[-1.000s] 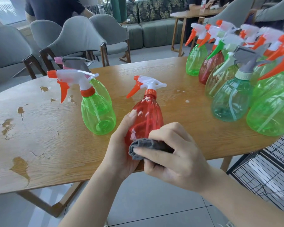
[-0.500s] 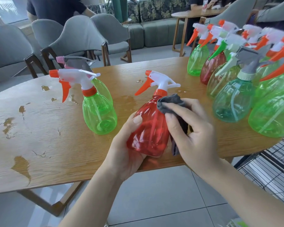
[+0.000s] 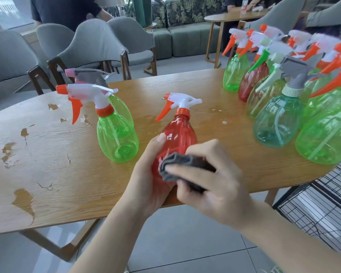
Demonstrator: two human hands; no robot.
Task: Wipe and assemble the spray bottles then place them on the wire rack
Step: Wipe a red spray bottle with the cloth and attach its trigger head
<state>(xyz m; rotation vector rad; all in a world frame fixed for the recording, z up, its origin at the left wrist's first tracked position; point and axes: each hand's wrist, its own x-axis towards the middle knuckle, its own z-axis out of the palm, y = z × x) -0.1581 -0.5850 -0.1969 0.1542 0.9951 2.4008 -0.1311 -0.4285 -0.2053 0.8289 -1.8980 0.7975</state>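
Bare wood lies open on the oval wooden surface (image 3: 47, 174) at the left, marked only by worn patches. Two green plastic spray bottles (image 3: 117, 138) stand left of centre, one behind the other. A crowded cluster of green, red and teal spray bottles (image 3: 283, 107) blocks the right end. The black wire rack (image 3: 323, 209) sits below the surface's right edge.

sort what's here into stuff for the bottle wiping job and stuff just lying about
In the job: red bottle gripped by left hand; grey cloth in right hand; green bottle; bottle cluster; wire rack.

Lying about: grey chairs, sofa, far table.
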